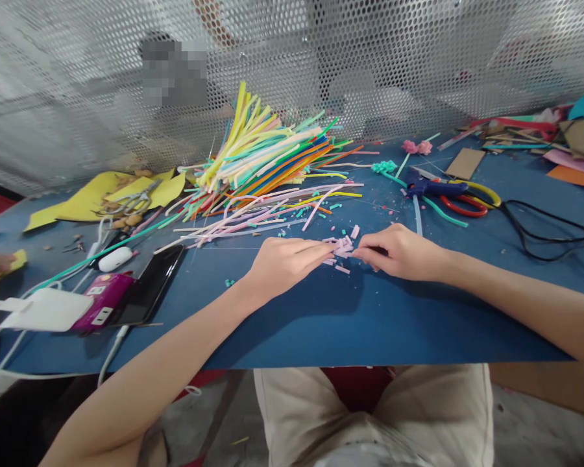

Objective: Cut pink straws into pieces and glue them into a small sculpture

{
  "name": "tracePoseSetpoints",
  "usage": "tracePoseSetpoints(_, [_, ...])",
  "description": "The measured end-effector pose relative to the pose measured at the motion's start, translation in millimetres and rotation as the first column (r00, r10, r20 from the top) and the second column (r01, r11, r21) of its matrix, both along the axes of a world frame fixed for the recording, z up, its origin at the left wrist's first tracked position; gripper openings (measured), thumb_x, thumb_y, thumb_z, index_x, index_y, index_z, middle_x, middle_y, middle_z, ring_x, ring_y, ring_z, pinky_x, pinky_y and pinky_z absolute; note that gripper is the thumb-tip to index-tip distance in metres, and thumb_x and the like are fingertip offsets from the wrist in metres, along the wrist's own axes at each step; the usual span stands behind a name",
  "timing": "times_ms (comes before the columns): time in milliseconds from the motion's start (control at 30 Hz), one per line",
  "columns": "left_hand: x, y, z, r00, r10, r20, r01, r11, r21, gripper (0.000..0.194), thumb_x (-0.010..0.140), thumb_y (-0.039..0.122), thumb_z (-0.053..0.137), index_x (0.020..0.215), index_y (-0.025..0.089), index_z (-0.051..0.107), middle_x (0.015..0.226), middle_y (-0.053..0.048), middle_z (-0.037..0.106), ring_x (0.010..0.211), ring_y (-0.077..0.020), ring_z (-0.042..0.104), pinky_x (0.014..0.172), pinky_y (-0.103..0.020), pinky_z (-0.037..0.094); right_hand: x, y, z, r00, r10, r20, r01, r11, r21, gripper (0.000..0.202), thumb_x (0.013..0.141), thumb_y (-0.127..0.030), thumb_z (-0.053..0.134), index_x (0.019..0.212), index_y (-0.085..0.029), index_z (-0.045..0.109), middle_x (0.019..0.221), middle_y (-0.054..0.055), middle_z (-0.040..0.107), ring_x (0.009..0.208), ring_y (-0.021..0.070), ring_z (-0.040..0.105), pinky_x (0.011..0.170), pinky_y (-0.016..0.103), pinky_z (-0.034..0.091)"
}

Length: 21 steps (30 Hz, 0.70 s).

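Note:
Short lilac pieces (342, 245) lie in a small pile on the blue table (292, 324), between my two hands. My left hand (292, 259) is palm down, its fingers pressed together and their tips touching the pile's left side; a thin line runs left from near it. At the pile's right edge my right hand (399, 253) has thumb and forefinger pinched together; what they hold, if anything, is too small to make out. Behind the hands are long lilac and pink stems (272, 211).
A large heap of coloured stems (272, 155) stands against the perforated metal panel (360, 39). Blue-handled pliers (433, 187), scissors (472, 198) and a black cord (555, 224) are at right. A phone (150, 285), purple box (102, 301) and white charger (48, 310) are at left.

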<state>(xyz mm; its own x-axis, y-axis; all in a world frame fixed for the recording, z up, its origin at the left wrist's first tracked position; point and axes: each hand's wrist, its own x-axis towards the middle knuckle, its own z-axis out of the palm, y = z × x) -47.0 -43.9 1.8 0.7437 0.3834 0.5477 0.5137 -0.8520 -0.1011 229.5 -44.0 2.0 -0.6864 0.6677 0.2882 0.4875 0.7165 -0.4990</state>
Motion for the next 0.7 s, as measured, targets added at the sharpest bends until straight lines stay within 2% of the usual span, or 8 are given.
tracePoseSetpoints(100, [0.4, -0.7, -0.3, 1.000, 0.006, 0.004, -0.006, 1.000, 0.018, 0.023, 0.100, 0.030, 0.061, 0.115, 0.022, 0.076, 0.105, -0.003, 0.080, 0.084, -0.0152, 0.077, 0.069, -0.023, 0.056, -0.4, 0.2, -1.1, 1.000, 0.003, 0.003, -0.003, 1.000, -0.011, 0.035, 0.103, -0.035, 0.049, 0.078, -0.017, 0.064, 0.061, -0.001, 0.063, 0.053, 0.0092, 0.052, 0.059, 0.026, 0.035])
tracePoseSetpoints(233, [0.0, -0.9, -0.6, 0.999, -0.047, 0.011, 0.047, 0.999, 0.018, 0.022, 0.100, 0.026, 0.060, 0.114, 0.021, 0.076, 0.106, -0.003, 0.079, 0.086, -0.0137, 0.077, 0.072, -0.022, 0.057, -1.2, -0.3, 0.1, 1.000, 0.016, 0.002, -0.016, 0.999, -0.031, 0.035, 0.103, -0.034, 0.049, 0.075, -0.018, 0.062, 0.059, -0.003, 0.061, 0.051, 0.0084, 0.050, 0.058, 0.026, 0.034])
tracePoseSetpoints(367, [-0.2, -0.3, -0.5, 0.998, -0.065, 0.016, 0.065, 0.998, 0.008, 0.020, 0.100, 0.025, 0.060, 0.112, 0.022, 0.076, 0.107, -0.002, 0.079, 0.088, -0.0129, 0.077, 0.075, -0.021, 0.059, -0.3, -1.0, 0.5, 1.000, 0.019, -0.008, -0.019, 1.000, 0.008, 0.031, 0.102, -0.035, 0.051, 0.078, -0.018, 0.061, 0.058, -0.003, 0.058, 0.051, 0.0080, 0.047, 0.057, 0.025, 0.034])
tracePoseSetpoints(467, [1.2, -0.7, 0.6, 0.998, -0.063, 0.031, 0.062, 0.998, 0.007, 0.019, 0.100, 0.025, 0.060, 0.109, 0.022, 0.077, 0.104, -0.001, 0.080, 0.084, -0.0119, 0.077, 0.072, -0.020, 0.058, 1.8, -1.5, -1.2, 0.999, -0.008, -0.049, 0.009, 1.000, 0.012, 0.021, 0.096, -0.038, 0.061, 0.094, -0.017, 0.062, 0.069, -0.002, 0.064, 0.055, 0.0083, 0.051, 0.058, 0.023, 0.038])
tracePoseSetpoints(600, [2.9, -1.7, 1.4, 0.999, -0.039, 0.035, 0.039, 0.999, -0.017, 0.020, 0.100, 0.026, 0.060, 0.105, 0.022, 0.079, 0.101, -0.002, 0.080, 0.080, -0.0117, 0.077, 0.066, -0.019, 0.056, 2.1, -2.9, -3.8, 0.997, -0.021, -0.076, 0.024, 0.999, 0.041, 0.034, 0.094, -0.039, 0.065, 0.120, -0.018, 0.060, 0.090, 0.002, 0.072, 0.063, 0.0096, 0.058, 0.062, 0.023, 0.044])
tracePoseSetpoints(700, [3.0, -2.2, 0.3, 0.999, -0.030, 0.030, 0.031, 0.998, -0.047, 0.020, 0.101, 0.026, 0.059, 0.106, 0.023, 0.078, 0.102, -0.002, 0.080, 0.083, -0.0114, 0.077, 0.066, -0.018, 0.055, -1.4, -5.3, -4.5, 0.996, -0.034, -0.078, 0.043, 0.993, 0.112, 0.033, 0.096, -0.038, 0.062, 0.123, -0.019, 0.062, 0.095, 0.003, 0.074, 0.064, 0.0098, 0.059, 0.064, 0.023, 0.045])
